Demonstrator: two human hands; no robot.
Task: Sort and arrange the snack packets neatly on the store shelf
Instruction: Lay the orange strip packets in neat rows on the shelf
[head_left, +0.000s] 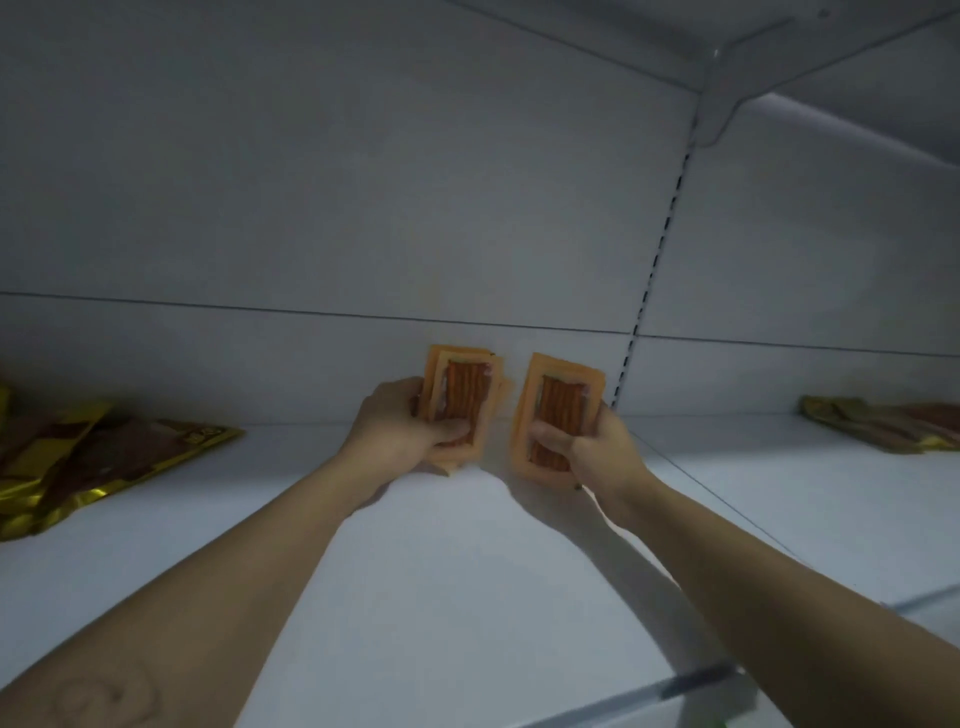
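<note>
Against the white metal store shelf's (467, 545) back panel, left hand (400, 426) and right hand (587, 447) each grip upright orange snack-packet stacks (460, 400); placement step, likely next: set them down aligned, side by side.

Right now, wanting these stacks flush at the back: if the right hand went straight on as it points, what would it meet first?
Probably the white back panel: the right hand and its orange packet stack point at it, nothing visible between, though the gap is hard to judge.
</note>
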